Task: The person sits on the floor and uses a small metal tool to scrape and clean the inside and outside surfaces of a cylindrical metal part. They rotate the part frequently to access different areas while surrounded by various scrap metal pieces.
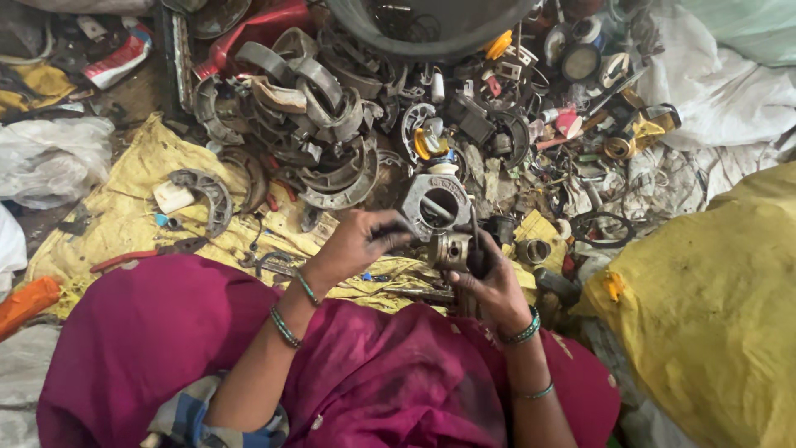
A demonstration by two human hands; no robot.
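A grey cast-metal housing with a round hole (437, 207) sits just above centre, gripped on its left edge by the left hand (352, 242), fingers closed on it. At its five o'clock the right hand (489, 278) is clamped on a dark-handled tool (476, 249), touching a small brass-coloured cylindrical part (452, 249). A heap of curved grey metal brake shoes (319, 124) lies at eleven o'clock on a yellow woven sack (124, 216), and a bulging yellow bag (713, 307) sits at four o'clock.
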